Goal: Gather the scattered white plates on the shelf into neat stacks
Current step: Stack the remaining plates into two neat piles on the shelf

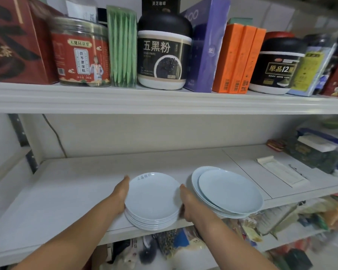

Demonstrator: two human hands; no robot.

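In the head view, a stack of small white plates (pixel 152 197) is seen at the front edge of the lower shelf (pixel 76 182). It is pressed between the left hand (pixel 120 193) and right hand (pixel 187 201), fingers straight, nothing gripped. A wider stack (pixel 230 191) is set just beside it, at the same edge.

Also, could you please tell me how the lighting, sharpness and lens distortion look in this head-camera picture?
Head view, lighting: soft and even, with no glare on the stacked small plates or the larger plates. Head view, focus: the label on the black jar reads sharply, while the packages at the right end smear. Head view, distortion: the wide lens bows the upper shelf edge.
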